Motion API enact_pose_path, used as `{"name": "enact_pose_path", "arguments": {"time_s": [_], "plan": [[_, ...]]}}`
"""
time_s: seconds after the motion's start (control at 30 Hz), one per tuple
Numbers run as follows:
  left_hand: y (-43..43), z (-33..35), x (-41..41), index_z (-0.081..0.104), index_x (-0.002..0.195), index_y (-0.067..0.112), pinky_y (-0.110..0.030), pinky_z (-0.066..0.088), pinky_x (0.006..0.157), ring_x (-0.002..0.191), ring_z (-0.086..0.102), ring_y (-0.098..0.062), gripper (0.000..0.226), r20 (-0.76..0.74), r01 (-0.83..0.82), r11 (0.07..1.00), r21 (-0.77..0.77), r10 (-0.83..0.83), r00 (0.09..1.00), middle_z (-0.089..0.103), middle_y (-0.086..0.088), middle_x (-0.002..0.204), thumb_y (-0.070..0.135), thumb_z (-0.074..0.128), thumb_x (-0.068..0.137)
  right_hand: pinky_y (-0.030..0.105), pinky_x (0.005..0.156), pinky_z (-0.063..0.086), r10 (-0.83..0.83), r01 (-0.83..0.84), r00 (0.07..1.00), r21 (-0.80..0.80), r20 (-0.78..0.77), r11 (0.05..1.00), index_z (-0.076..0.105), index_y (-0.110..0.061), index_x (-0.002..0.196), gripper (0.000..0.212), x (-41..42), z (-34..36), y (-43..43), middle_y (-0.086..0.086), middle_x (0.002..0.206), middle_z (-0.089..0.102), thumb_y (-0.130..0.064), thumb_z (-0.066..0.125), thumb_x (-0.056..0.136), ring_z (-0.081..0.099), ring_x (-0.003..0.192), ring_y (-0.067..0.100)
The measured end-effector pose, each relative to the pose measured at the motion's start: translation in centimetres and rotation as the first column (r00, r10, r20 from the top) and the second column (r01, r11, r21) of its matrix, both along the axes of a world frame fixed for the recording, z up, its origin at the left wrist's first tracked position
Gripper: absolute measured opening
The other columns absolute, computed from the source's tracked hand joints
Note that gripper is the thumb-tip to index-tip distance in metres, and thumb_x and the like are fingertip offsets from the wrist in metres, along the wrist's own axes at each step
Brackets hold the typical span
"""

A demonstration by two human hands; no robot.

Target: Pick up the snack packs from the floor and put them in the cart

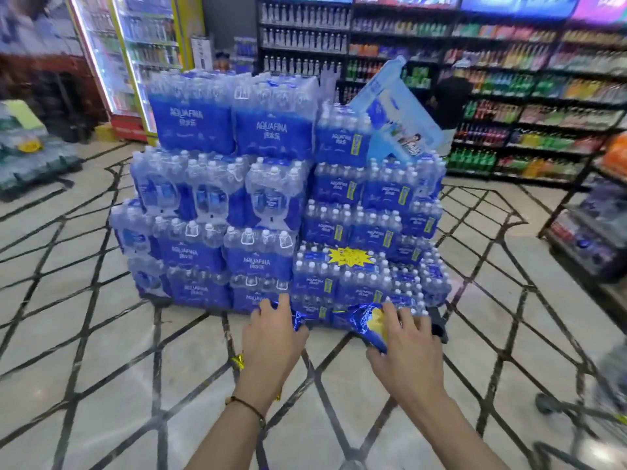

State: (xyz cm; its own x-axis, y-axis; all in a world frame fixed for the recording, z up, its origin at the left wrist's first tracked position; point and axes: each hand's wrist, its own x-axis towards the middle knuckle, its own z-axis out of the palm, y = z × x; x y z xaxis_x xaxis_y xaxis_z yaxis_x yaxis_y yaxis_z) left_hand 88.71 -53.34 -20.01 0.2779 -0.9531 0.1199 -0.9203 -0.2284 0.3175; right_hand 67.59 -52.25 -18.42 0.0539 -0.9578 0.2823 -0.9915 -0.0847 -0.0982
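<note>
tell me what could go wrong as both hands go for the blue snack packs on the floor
The right hand pinches only the edge of its glossy snack pack, so it may slip when lifted. The left hand lies flat on the other pack, not yet gripping. Both packs sit close against the water cases; a knock could disturb them.
</note>
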Motion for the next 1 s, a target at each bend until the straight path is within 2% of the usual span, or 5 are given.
{"name": "enact_pose_path", "arguments": {"time_s": [0.2, 0.33, 0.6, 0.77, 1.0], "plan": [[-2.1, 3.2, -16.3, 0.041, 0.126, 0.022, -0.041, 0.05, 0.083, 0.107, 0.056, -0.029, 0.052, 0.005, 0.246, 0.969, -0.035, -0.246, 0.969, 0.052, -0.007, 0.119, 0.053, 0.058, 0.088, 0.041, 0.07, 0.052, -0.253, 0.254, 0.966, -0.015, 0.051, 0.967, 0.041, -0.021, 0.137, 0.075, -14.1, 3.7, 2.4, 0.002, 0.114, 0.058, -0.045, 0.061, 0.07, 0.05, 0.101, 0.03], [-1.7, 4.4, -29.0, 0.043, 0.125, 0.022, -0.044, 0.051, 0.085, 0.109, 0.056, -0.03, 0.053, -0.002, 0.406, 0.913, -0.032, -0.406, 0.914, 0.052, -0.007, 0.122, 0.055, 0.059, 0.088, 0.039, 0.07, 0.051, -0.408, 0.414, 0.907, -0.054, 0.102, 0.909, 0.035, -0.023, 0.138, 0.071, -25.4, 4.8, 5.6, 0.002, 0.118, 0.056, -0.049, 0.058, 0.076, 0.048, 0.103, 0.027], [1.9, 4.6, -53.2, 0.045, 0.108, 0.022, -0.041, 0.052, 0.076, 0.097, 0.057, -0.029, 0.04, -0.116, 0.713, 0.701, -0.034, -0.711, 0.694, 0.055, -0.007, 0.107, 0.05, 0.063, 0.086, 0.041, 0.08, 0.05, -0.677, 0.692, 0.717, -0.05, 0.168, 0.72, 0.031, -0.02, 0.142, 0.076, -47.0, 5.0, 15.1, 0.004, 0.126, 0.053, -0.052, 0.061, 0.079, 0.046, 0.114, 0.03], [3.9, 4.6, -66.1, 0.047, 0.104, 0.025, -0.035, 0.046, 0.068, 0.089, 0.059, -0.026, 0.037, -0.162, 0.806, 0.592, -0.016, -0.797, 0.582, 0.054, -0.001, 0.101, 0.051, 0.065, 0.083, 0.043, 0.084, 0.049, -0.789, 0.806, 0.578, 0.004, 0.209, 0.591, 0.036, -0.022, 0.137, 0.073, -57.4, 4.1, 19.9, 0.003, 0.126, 0.053, -0.058, 0.061, 0.079, 0.049, 0.114, 0.03], [1.3, 1.6, -80.8, 0.051, 0.103, 0.028, -0.039, 0.053, 0.077, 0.09, 0.058, -0.025, 0.041, -0.193, 0.878, 0.478, 0.031, -0.859, 0.475, 0.055, 0.001, 0.096, 0.056, 0.066, 0.078, 0.038, 0.077, 0.049, -0.867, 0.878, 0.446, 0.078, 0.221, 0.472, 0.036, -0.025, 0.129, 0.064, -69.3, 1.0, 19.1, -0.001, 0.124, 0.056, -0.059, 0.059, 0.081, 0.051, 0.114, 0.028]]}}
